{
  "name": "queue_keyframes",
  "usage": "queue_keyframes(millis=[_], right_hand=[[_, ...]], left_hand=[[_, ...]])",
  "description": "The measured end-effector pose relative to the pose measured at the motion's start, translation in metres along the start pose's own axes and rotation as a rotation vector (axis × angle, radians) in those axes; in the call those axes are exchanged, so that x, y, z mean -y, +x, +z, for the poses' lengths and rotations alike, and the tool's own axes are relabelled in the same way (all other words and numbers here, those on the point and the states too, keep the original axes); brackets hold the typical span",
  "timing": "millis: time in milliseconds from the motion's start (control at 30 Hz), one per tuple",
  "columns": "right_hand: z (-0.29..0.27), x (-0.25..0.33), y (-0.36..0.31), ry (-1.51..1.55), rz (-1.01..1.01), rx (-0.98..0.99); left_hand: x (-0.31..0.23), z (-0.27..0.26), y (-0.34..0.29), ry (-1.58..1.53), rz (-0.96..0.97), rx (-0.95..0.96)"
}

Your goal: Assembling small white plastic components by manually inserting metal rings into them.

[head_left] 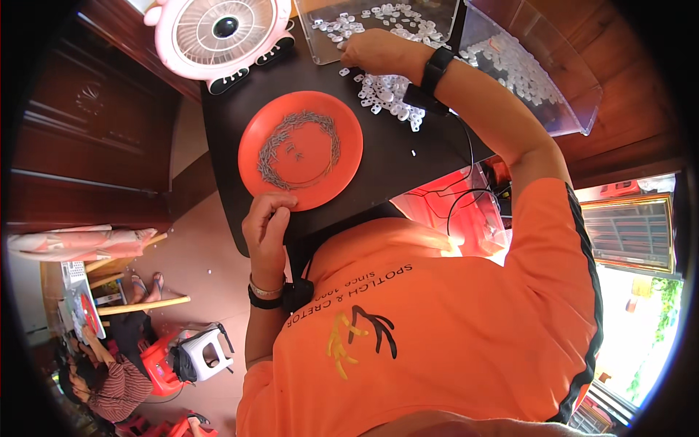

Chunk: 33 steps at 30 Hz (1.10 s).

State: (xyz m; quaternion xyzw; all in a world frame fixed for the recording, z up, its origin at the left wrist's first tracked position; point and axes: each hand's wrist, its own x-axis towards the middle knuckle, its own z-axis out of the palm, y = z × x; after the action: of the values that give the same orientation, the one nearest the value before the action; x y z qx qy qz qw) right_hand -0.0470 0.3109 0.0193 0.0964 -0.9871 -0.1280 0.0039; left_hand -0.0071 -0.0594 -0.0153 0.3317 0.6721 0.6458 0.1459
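Observation:
An orange-red round plate (351,138) rests on the dark table, with many small grey screw-like pins (271,156) spread in a ring and several near its middle. My left hand (266,222) is at the plate's near rim, thumb and fingers closed together; whatever they pinch is too small to make out. Over the near edge of a clear tray (314,49) with small white plastic pieces (400,13), my right hand (375,52) has its fingers curled closed, their contents hidden. Loose white pieces (389,96) lie in a pile below that wrist.
A pink fan (273,33) with shoe-shaped feet stands at the table's far left. A clear bin (586,109) of white pieces is at the right. Cables (470,149) hang over the table edge. Another person (120,390) sits at the lower left near a white stool (211,349).

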Motion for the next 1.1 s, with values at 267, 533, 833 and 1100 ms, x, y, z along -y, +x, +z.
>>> queue_keyframes(millis=[267, 533, 833, 1100], right_hand=[[0.009, -0.008, -0.003, 0.238, -0.001, -0.159], [-0.001, 0.011, 0.006, 0.119, 0.005, -0.094], [-0.041, 0.001, -0.036, 0.450, 0.164, -0.214], [-0.074, 0.135, -0.098, 1.330, -0.025, -0.244]], left_hand=[[-0.001, 0.003, 0.004, 0.010, -0.036, -0.028], [-0.005, 0.016, 0.020, -0.069, -0.047, -0.050], [-0.014, 0.013, 0.013, 0.055, -0.038, -0.131], [-0.036, 0.041, 0.017, 0.136, 0.120, 0.037]])
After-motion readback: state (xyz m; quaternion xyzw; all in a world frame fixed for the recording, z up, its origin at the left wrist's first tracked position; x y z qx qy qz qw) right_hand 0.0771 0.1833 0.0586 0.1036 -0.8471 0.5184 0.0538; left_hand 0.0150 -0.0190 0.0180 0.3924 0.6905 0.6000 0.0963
